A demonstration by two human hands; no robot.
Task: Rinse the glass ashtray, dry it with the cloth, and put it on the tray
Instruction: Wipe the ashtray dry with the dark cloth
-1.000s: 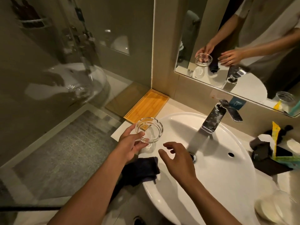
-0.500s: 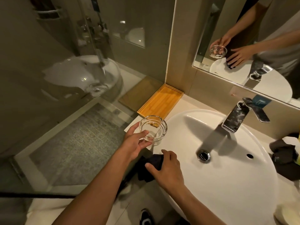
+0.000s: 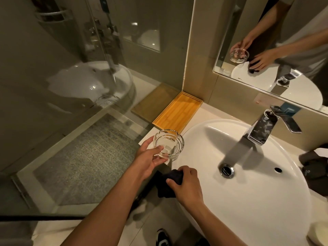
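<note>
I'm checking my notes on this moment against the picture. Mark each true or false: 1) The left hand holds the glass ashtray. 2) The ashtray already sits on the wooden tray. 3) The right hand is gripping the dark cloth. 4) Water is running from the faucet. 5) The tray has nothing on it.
1) The left hand holds the glass ashtray: true.
2) False: the ashtray is held up beside the sink; the wooden tray lies beyond it.
3) The right hand grips the dark cloth: true.
4) False: no stream shows at the faucet.
5) True.
</note>
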